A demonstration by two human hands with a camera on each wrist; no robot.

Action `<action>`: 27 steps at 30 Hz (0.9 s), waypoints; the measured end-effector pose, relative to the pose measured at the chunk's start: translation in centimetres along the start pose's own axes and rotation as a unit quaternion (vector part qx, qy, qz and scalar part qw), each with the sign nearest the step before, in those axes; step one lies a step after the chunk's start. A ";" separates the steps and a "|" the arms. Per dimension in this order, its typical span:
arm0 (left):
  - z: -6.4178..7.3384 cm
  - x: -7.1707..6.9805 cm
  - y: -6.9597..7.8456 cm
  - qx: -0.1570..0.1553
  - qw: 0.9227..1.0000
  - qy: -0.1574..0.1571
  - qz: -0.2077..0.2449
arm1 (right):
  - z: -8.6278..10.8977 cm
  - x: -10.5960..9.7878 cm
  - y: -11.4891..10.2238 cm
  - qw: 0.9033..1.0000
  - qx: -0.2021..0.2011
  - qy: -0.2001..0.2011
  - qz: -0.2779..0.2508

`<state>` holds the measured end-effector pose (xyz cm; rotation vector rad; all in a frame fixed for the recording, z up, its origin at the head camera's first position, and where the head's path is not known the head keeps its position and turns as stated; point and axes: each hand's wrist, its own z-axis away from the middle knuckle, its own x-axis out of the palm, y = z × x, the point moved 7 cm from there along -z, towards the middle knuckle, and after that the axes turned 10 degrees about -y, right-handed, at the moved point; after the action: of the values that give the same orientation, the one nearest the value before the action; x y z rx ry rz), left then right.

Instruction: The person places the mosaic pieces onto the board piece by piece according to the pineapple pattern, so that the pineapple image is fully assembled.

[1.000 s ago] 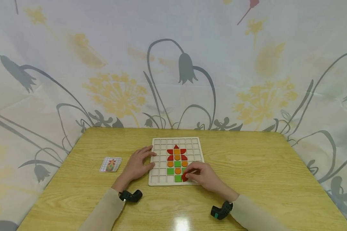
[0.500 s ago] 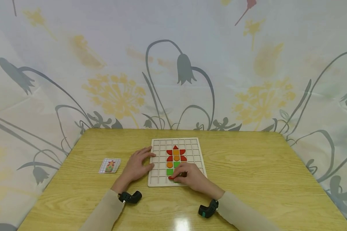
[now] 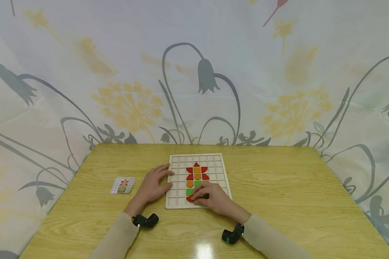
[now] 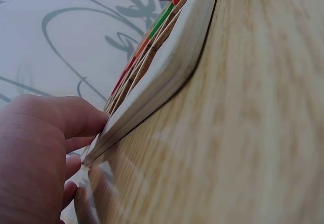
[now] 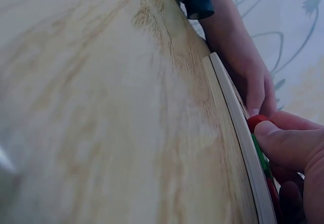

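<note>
A pale square grid board (image 3: 176, 202) lies on the table with red, orange and green flat shapes set in its cells. My right hand (image 3: 215, 198) pinches a red rounded piece (image 5: 256, 121) between thumb and index finger, low over the bottom row, just below a green square (image 3: 190, 192). Behind that hand, some of the lower pieces are hidden in the head view. In the right wrist view another red piece (image 5: 273, 193) sits beyond a green one. My left hand (image 3: 151, 185) rests against the board's left edge, fingers relaxed, thumb touching the rim.
A small card (image 3: 122, 185) printed with a coloured pattern on a grid lies left of the left hand. The wooden table (image 3: 272, 180) extends to a flower-patterned backdrop (image 3: 194, 108) behind and at both sides. Each wrist wears a black camera (image 3: 233, 233).
My right hand has moved left from the bottom row's right part to its left part, where the red piece now lies flatter than half a second ago. My left hand stays put.
</note>
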<state>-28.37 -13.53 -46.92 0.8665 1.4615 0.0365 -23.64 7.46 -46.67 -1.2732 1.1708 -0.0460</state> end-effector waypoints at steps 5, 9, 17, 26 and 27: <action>0.0 0.0 -0.1 -0.002 1.000 0.000 0.002 | -0.1 0.0 -0.1 1.000 -0.002 -0.007 0.010; 0.0 0.0 -0.1 0.000 1.000 0.001 0.001 | -0.1 0.0 -0.4 1.000 -0.011 -0.011 0.020; 0.1 0.0 -0.1 0.002 1.000 0.005 0.004 | 0.0 0.2 -0.9 0.996 -0.049 -0.020 0.068; 0.1 0.0 -0.1 0.002 1.000 0.006 0.002 | -0.2 0.3 -0.9 0.996 -0.047 -0.024 0.074; 0.1 0.0 -0.2 0.000 1.000 0.004 0.003 | -0.2 0.4 -0.9 0.996 -0.047 -0.024 0.074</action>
<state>-28.40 -13.68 -47.01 0.8716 1.4662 0.0452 -23.08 6.76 -46.19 -1.2600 1.2345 0.1503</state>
